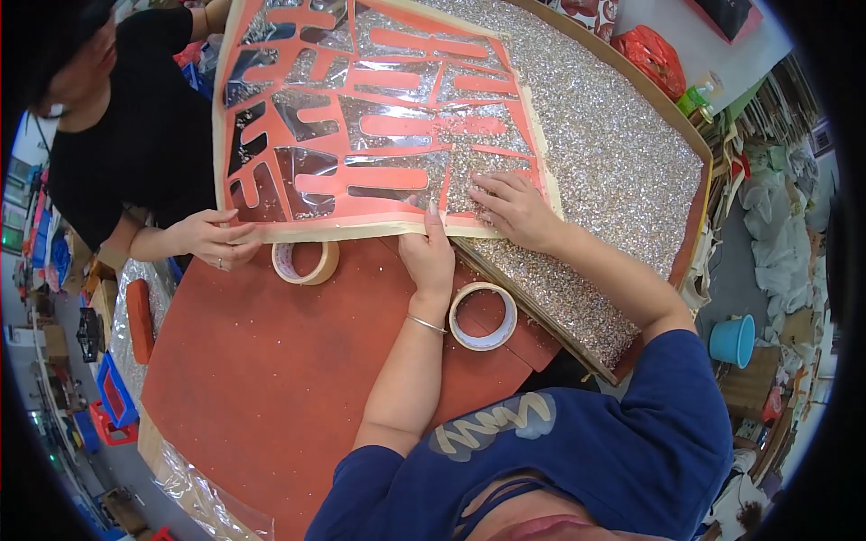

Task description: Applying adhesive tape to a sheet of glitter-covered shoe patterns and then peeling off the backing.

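A clear plastic sheet [388, 177] with coral-red cut-out shapes, edged in cream masking tape, is held up over the table and a tray's corner. My left hand [428, 261] grips its near edge, thumb on top and the other fingers hidden underneath. My right hand [521, 213] lies on the sheet's near right part, fingers spread, among shiny flakes scattered there. A co-worker's hand [219, 239] pinches the near left corner. Silvery-gold flakes [613, 171] fill the shallow tray, whose rim [541, 317] runs beside my right forearm.
Two masking tape rolls, one [330, 262] under the sheet's edge and one [511, 317] beside my left wrist, lie on the reddish-brown table [262, 379]. A red plastic bag [651, 59] sits past the tray. A blue bucket [732, 341] stands at the right. The co-worker [135, 117] is at the left.
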The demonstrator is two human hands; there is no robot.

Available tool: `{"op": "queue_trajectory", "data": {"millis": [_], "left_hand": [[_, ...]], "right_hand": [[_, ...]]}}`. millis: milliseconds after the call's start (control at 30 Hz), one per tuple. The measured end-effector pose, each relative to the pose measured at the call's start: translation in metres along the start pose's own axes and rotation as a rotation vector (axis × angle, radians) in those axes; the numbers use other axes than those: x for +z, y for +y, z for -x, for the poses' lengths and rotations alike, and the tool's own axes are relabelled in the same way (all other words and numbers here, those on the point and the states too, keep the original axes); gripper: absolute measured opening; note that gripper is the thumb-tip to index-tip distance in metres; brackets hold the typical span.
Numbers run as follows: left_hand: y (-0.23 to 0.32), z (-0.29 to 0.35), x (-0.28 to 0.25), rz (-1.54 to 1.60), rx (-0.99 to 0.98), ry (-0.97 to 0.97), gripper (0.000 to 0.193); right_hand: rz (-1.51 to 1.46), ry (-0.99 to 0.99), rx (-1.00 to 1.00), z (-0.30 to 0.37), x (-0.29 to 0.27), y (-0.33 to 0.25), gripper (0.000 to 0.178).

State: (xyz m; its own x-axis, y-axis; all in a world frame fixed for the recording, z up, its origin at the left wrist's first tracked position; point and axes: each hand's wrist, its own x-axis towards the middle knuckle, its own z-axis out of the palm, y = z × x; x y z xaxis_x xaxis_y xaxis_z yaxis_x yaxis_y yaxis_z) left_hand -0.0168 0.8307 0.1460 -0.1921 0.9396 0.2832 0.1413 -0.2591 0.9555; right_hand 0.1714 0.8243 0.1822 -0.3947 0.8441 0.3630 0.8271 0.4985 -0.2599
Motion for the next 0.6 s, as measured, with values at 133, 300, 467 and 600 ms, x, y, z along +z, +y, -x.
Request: {"op": "queue_trajectory", "data": {"millis": [133, 300, 467, 600], "left_hand": [[0.006, -0.004, -0.006, -0.039, -0.048, -0.114, 0.034], [0.062, -0.007, -0.003, 0.038, -0.128, -0.173, 0.027], [0.155, -0.025, 0.028, -0.290, 0.441, -0.239, 0.027], [0.229, -0.030, 0.058, -0.513, 0.594, -0.318, 0.030]], "right_hand": [[0.329, -0.087, 0.104, 0.041, -0.021, 0.047, 0.040], [0.333, -0.058, 0.287, 0.081, -0.060, 0.058, 0.058], [0.125, 0.007, 0.159, 0.054, -0.086, 0.009, 0.093], [-0.076, 0.118, 0.167, 0.062, -0.094, 0.009, 0.091]]}}
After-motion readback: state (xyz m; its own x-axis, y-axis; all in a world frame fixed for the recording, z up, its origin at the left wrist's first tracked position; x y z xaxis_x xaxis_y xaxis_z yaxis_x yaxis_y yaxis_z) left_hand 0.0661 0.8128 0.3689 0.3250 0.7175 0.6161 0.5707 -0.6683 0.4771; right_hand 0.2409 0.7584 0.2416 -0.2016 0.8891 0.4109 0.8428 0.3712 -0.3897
